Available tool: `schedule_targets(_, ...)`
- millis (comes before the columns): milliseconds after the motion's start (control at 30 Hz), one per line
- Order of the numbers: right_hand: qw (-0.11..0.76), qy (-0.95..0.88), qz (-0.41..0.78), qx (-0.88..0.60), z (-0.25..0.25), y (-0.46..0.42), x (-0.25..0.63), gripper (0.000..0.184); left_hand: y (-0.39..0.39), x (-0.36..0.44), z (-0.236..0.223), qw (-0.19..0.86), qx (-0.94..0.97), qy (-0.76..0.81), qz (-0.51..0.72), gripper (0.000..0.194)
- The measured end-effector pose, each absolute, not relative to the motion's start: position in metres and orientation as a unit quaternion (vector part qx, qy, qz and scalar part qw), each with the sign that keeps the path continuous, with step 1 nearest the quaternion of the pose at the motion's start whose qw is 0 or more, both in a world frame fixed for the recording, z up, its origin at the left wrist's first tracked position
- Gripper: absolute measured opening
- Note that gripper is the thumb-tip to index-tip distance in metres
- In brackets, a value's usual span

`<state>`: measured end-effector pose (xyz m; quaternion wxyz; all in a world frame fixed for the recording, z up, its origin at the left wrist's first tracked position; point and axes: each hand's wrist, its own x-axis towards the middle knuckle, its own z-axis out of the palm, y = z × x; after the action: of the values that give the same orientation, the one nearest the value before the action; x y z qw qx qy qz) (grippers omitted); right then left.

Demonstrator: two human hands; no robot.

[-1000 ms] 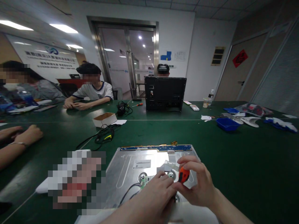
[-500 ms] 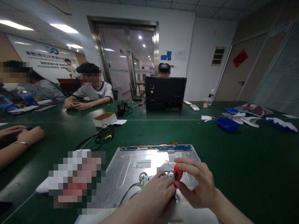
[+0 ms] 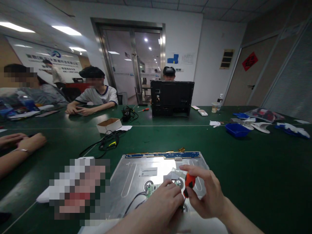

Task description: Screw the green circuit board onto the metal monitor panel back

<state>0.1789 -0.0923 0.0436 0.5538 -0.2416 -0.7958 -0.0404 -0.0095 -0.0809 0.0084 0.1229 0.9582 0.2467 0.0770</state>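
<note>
Two bare hands are applied to one metal panel (image 3: 129,182), which is laid flat on the worktop (image 3: 243,169) in front of the person. A blue circuit strip (image 3: 146,156) is seen along the panel's far edge, between its two far corners; its near edge is partly covered by the forearms. The flat placing is judged to give firm support beneath pressure from above.

An orange-handled screwdriver (image 3: 190,180) is held over the panel's near right part, its handle tilted slightly to the right and its shaft directed down beside the left hand (image 3: 168,196). The tip is hidden, so contact with a screw cannot be confirmed.

The handle is pinched between the thumb and forefinger side of the right hand (image 3: 209,191). The hand is only partly closed, with a rounded hollow left behind the handle. This light grip is judged suited to turning the handle rather than to heavy force.

The left hand is laid low across the panel, fingers bent and close together, beside a green circuit board (image 3: 151,189). It is presumably so placed to steady the shaft or the part beneath. Its fingertips are concealed; whether anything is pinched by them cannot be told.
</note>
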Motion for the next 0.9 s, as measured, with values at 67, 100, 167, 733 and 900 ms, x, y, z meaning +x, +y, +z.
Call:
schedule_targets(67,0.555,-0.802,-0.032,-0.216,0.0439,-0.0902,0.1784,0.033,-0.0807,-0.0097,0.0081,0.121,0.958,0.247,0.077,0.021)
schedule_targets(100,0.557,-0.804,-0.030,-0.209,0.0440,-0.0891,0.1781,0.032,-0.0808,-0.0098,0.0079,0.121,0.958,0.247,0.080,0.022)
schedule_targets(167,0.558,-0.802,-0.037,-0.212,0.0439,-0.0874,0.1776,0.030,-0.0810,-0.0103,0.0073,0.124,0.956,0.249,0.090,0.021)
schedule_targets(733,0.561,-0.788,-0.064,-0.247,0.0504,-0.0912,0.1749,0.028,-0.0826,-0.0103,0.0085,0.126,0.955,0.253,0.094,0.017)
schedule_targets(900,0.577,-0.782,-0.041,-0.231,0.0485,-0.0887,0.1751,0.026,-0.0826,-0.0101,0.0068,0.125,0.955,0.250,0.102,0.013)
